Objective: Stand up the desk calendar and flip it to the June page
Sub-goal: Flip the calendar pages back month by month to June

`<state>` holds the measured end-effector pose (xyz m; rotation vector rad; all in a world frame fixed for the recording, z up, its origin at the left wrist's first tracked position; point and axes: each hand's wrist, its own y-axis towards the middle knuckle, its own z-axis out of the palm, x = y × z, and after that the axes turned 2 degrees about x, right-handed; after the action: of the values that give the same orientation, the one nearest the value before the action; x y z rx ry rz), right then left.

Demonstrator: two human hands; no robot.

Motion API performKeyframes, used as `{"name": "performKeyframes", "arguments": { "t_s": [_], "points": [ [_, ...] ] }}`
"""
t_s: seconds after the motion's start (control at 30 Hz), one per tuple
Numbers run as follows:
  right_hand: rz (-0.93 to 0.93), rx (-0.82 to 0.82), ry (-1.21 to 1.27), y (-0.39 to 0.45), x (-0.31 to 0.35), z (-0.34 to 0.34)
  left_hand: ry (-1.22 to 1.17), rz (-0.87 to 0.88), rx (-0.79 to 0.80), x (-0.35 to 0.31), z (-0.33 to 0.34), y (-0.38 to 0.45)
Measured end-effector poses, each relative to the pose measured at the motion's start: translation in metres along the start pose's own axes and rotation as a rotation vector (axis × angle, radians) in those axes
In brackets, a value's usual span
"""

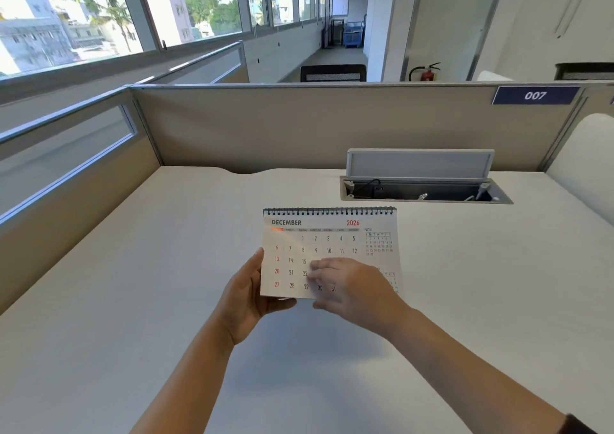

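The desk calendar (329, 237) is a white spiral-bound pad showing the DECEMBER 2026 page, its wire binding at the top edge. It is held up off the white desk (133, 267), tilted toward me. My left hand (247, 295) grips its lower left corner, thumb on the front and fingers underneath. My right hand (352, 289) is blurred and lies over the lower right part of the page, fingers spread across the dates. Whether the right hand pinches a page is hidden. The calendar's lower right corner is covered by that hand.
An open cable hatch (425, 192) with a raised grey lid is set into the desk behind the calendar. Beige partition walls (299, 128) close the desk at the back and left. A label reading 007 (535, 95) hangs at the back right.
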<state>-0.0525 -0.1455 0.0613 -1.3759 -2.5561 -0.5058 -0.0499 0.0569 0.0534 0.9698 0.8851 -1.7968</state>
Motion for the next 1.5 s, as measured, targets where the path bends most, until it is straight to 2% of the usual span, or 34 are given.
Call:
{"name": "performKeyframes", "arguments": {
  "t_s": [0.13,0.3,0.47,0.67,1.0,1.3,1.4,1.5],
  "points": [
    [0.016,0.076,0.002,0.007,-0.001,-0.008,-0.015,-0.012,0.019,0.002,-0.001,-0.001],
    [0.015,0.094,0.049,0.010,0.003,-0.017,-0.043,-0.018,0.027,0.004,-0.002,0.000],
    [0.030,0.032,0.051,0.013,0.021,-0.015,-0.162,-0.031,0.019,0.007,-0.002,0.000],
    [0.104,-0.021,0.177,0.016,0.043,-0.010,-0.319,-0.026,0.019,0.017,0.001,-0.002],
    [0.249,-0.055,0.180,0.018,0.067,-0.003,-0.338,-0.057,-0.006,0.019,0.001,-0.002],
    [0.250,-0.078,0.181,0.013,0.068,-0.001,-0.316,-0.106,-0.028,0.018,0.003,-0.004],
    [0.242,-0.125,0.186,0.011,0.070,-0.001,-0.336,-0.090,-0.017,0.018,0.004,-0.003],
    [0.180,-0.203,0.079,0.006,0.070,0.004,-0.345,-0.067,0.007,0.017,0.005,-0.004]
  ]
}}
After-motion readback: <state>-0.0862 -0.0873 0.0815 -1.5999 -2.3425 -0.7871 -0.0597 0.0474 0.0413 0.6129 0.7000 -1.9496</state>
